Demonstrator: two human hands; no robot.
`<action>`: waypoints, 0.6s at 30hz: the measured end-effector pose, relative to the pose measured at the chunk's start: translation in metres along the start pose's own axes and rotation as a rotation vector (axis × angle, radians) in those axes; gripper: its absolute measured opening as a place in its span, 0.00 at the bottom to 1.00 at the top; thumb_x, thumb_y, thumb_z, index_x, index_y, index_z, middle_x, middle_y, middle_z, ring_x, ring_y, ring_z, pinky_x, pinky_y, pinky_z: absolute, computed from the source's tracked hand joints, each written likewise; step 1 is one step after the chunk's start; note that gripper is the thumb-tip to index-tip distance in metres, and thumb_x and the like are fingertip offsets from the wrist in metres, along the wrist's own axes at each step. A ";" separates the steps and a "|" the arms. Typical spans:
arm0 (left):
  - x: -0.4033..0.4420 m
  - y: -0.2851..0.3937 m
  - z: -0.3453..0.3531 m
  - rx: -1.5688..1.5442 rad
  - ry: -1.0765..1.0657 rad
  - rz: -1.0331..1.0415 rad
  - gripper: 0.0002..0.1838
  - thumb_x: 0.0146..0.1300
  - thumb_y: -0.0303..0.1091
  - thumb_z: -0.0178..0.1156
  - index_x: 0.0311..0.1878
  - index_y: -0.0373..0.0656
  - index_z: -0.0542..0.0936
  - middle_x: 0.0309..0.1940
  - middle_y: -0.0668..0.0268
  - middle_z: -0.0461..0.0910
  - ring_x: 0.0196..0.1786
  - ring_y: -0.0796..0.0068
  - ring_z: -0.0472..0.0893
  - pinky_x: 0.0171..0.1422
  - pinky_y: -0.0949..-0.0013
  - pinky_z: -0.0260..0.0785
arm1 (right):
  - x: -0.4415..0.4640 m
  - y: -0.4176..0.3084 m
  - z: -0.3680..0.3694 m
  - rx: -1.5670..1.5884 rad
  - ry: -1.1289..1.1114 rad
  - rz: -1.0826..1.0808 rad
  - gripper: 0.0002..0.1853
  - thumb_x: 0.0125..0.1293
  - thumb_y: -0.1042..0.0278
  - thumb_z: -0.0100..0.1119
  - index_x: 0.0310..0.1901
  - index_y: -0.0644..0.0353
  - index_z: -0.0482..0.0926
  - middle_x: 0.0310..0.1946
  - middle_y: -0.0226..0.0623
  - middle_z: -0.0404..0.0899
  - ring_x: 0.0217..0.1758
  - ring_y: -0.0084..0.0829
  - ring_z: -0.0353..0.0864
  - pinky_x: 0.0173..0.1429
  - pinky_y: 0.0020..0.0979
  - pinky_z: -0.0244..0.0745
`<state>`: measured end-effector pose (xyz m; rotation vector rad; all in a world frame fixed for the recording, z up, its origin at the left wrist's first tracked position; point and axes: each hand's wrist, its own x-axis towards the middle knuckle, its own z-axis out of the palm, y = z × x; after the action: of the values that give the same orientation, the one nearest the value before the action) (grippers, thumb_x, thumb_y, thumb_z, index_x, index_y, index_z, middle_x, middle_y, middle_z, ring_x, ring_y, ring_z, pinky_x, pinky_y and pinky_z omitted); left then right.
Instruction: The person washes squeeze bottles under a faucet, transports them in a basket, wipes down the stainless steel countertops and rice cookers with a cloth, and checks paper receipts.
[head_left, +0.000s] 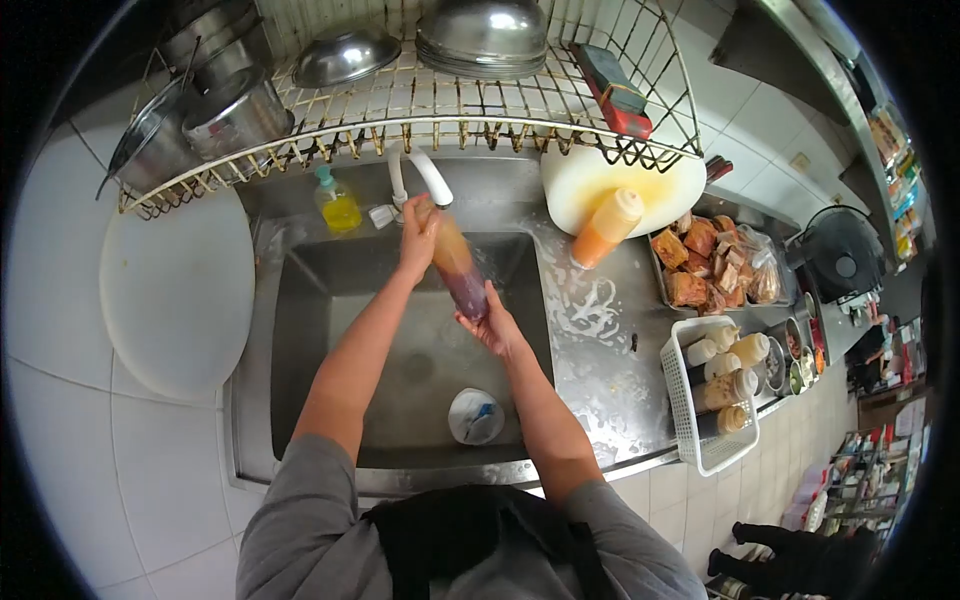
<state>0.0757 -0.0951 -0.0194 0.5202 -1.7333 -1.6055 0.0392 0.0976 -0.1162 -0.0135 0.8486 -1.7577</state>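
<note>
Over the steel sink (330, 450), a squeeze bottle (458, 265) with a yellowish top part and dark purple lower part is tilted under the white faucet (430, 180). My left hand (418, 232) is wrapped round its upper end, near the spout. Around its lower end, my right hand (492, 322) has its fingers closed. Below them in the basin lies a round white container (476, 416) with something blue inside. Beside the sink, another squeeze bottle (608, 228) with orange contents stands on the wet, soapy counter.
Left of the faucet stands a soap dispenser (338, 203). A wire rack (400, 110) with metal bowls and pots hangs overhead. To the right are a tray of roasted meat pieces (700, 260) and a white basket (690, 420) of bottles. A white board (175, 290) leans at left.
</note>
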 end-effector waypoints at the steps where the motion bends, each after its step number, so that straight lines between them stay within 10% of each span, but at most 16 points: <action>1: 0.002 0.005 0.000 0.014 -0.031 0.006 0.23 0.70 0.30 0.52 0.66 0.43 0.60 0.56 0.57 0.74 0.60 0.65 0.74 0.65 0.63 0.64 | -0.005 0.001 0.005 -0.031 -0.004 -0.062 0.32 0.73 0.40 0.47 0.69 0.53 0.61 0.58 0.44 0.73 0.50 0.40 0.82 0.54 0.35 0.85; 9: 0.006 -0.006 0.014 0.437 0.031 0.021 0.36 0.60 0.48 0.66 0.64 0.40 0.60 0.49 0.48 0.77 0.52 0.52 0.79 0.59 0.54 0.68 | -0.033 -0.001 0.038 -0.542 0.061 -0.280 0.40 0.65 0.53 0.66 0.73 0.54 0.55 0.64 0.43 0.69 0.54 0.39 0.81 0.57 0.38 0.81; 12: 0.004 -0.019 0.021 0.415 0.088 -0.013 0.34 0.58 0.50 0.66 0.63 0.47 0.63 0.51 0.46 0.78 0.54 0.47 0.79 0.58 0.50 0.69 | -0.011 0.004 0.031 -1.329 0.187 -0.529 0.49 0.56 0.53 0.73 0.73 0.58 0.53 0.62 0.50 0.70 0.55 0.46 0.80 0.54 0.41 0.80; 18: -0.003 -0.016 0.026 0.227 0.116 -0.105 0.30 0.62 0.44 0.65 0.61 0.43 0.65 0.47 0.56 0.77 0.50 0.62 0.79 0.56 0.59 0.70 | 0.004 -0.022 0.105 -1.601 0.628 -0.794 0.49 0.51 0.51 0.73 0.68 0.67 0.57 0.50 0.56 0.75 0.48 0.52 0.81 0.49 0.44 0.79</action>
<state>0.0557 -0.0774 -0.0356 0.8098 -1.8355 -1.4253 0.0623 0.0407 -0.0278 -0.9896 2.7844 -1.2181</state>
